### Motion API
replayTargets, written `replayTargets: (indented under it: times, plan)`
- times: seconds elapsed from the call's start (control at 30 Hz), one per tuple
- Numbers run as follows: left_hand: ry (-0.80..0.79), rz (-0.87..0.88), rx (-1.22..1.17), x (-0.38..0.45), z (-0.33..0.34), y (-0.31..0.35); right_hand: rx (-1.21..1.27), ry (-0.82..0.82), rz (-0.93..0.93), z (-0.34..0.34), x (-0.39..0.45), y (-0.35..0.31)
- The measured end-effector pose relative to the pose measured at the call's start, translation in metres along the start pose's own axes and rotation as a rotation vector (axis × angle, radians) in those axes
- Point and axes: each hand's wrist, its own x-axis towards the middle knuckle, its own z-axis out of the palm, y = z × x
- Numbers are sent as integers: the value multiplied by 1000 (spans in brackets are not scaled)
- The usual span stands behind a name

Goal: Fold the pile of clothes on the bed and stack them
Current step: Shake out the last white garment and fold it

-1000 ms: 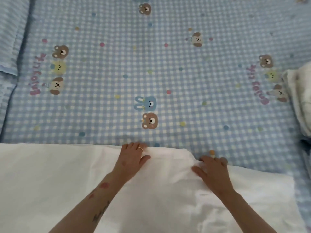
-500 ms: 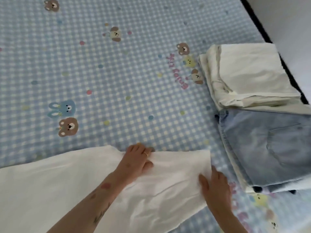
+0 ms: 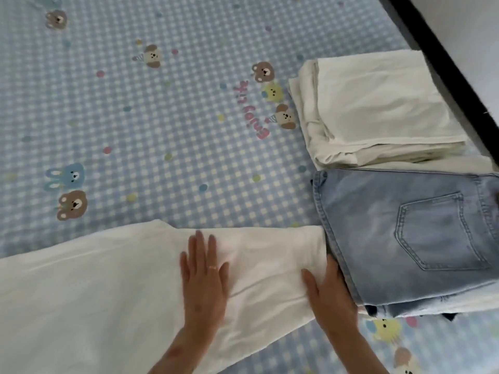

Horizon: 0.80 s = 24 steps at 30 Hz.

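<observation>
A white garment (image 3: 108,279) lies spread along the near part of the bed. My left hand (image 3: 204,276) presses flat on it with straight fingers, a gold ring on one finger. My right hand (image 3: 328,295) rests at the garment's right end; its thumb lies on top and its fingers are hidden under or behind the cloth edge. To the right sits a folded pair of light blue jeans (image 3: 410,238) on top of other folded pieces. Behind it lies a folded cream garment (image 3: 378,109).
The bed sheet (image 3: 162,117) is blue and white checked with bears and rabbits. A dark bed edge (image 3: 442,55) runs along the right side, with pale floor beyond it. A dark fabric corner (image 3: 448,315) peeks out under the jeans stack.
The view has swung right, bringing the two folded stacks closer. My left hand has flattened out on the white garment. My right hand stays at its right end, now beside the jeans.
</observation>
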Motion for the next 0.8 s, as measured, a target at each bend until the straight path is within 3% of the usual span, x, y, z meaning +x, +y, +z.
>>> replayTargets:
  times: [0.1,0.2,0.33,0.4,0.5,0.63,0.73,0.8]
  plan:
    - [-146,-166,-2,-44,15,-27,40,14,28,7,0,3]
    - [-251,-189,1,-46,35,-31,89,14,37,12,4,3]
    - [-278,-190,-14,-44,24,-32,350,-94,241,-9,1,-21]
    - [-255,-204,-226,-49,3,-33,478,-121,267,-31,-13,-45]
    - [-113,-503,-769,-63,-64,-36,675,-171,216,-59,-61,-110]
    - [48,-709,-1339,-79,-150,-69,746,-364,-48,-40,-141,-212]
    - [5,-675,-1450,-88,-194,-105,716,-478,-187,2,-183,-265]
    - [-90,-638,-1315,-91,-206,-129,692,-582,-203,28,-202,-293]
